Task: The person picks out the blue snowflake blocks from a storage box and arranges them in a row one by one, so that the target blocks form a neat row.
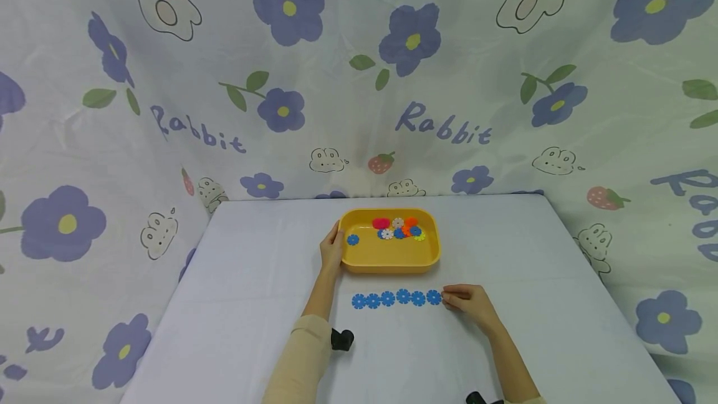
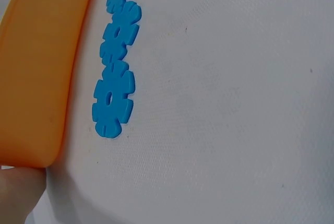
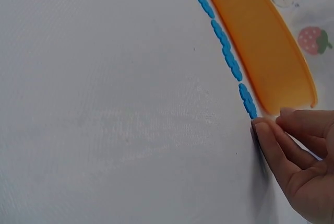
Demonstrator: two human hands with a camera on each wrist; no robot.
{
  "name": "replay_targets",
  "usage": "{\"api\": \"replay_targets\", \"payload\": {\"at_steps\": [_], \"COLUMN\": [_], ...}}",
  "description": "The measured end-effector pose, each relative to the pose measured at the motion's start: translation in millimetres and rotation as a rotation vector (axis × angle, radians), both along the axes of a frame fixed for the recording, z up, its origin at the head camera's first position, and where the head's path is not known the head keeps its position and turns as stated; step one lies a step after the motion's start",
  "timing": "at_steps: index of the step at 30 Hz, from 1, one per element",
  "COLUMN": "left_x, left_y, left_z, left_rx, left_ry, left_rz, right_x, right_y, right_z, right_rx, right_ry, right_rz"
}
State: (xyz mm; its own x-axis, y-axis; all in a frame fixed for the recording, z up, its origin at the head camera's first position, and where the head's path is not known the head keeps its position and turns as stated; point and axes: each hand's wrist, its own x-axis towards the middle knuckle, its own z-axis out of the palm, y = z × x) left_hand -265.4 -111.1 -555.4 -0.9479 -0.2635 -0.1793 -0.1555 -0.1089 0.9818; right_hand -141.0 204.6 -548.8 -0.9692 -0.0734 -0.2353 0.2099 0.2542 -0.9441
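A yellow plastic tray (image 1: 387,260) stands on the table, and my left hand (image 1: 331,248) grips its left side. In the left wrist view part of that hand (image 2: 20,192) shows at the tray's corner (image 2: 42,104); the other fingers are hidden. In front of the tray several blue snowflake discs (image 1: 387,298) lie flat in a row running left to right. At the row's right end my right hand (image 1: 471,304) pinches the edge of the last blue disc (image 1: 434,297) between thumb and fingertips. The right wrist view shows that hand (image 3: 302,156) low over the table.
Inside the tray lie loose discs: a lone blue one (image 1: 353,240) at the left, and a mixed group with white (image 1: 387,234), pink (image 1: 381,223) and orange ones (image 1: 411,222) toward the back right. A white cloth covers the table (image 1: 258,267). A patterned curtain (image 1: 348,98) hangs behind.
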Motion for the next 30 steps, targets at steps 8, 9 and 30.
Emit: {"api": "replay_targets", "payload": {"at_steps": [8, 9, 30], "left_x": [1.1, 1.3, 2.2], "left_y": [1.8, 1.9, 1.2], "left_z": [0.4, 0.6, 0.0], "left_rx": [-0.006, -0.006, -0.016], "left_ry": [0.006, 0.006, 0.027], "left_rz": [0.003, 0.004, 0.017], "right_x": [0.6, -0.2, -92.6], "right_y": [1.6, 1.5, -85.2], "right_z": [1.6, 1.3, 44.2], "right_rx": [-0.019, -0.010, -0.229], "right_ry": [0.014, 0.018, 0.198], "right_rz": [0.014, 0.003, 0.081]}}
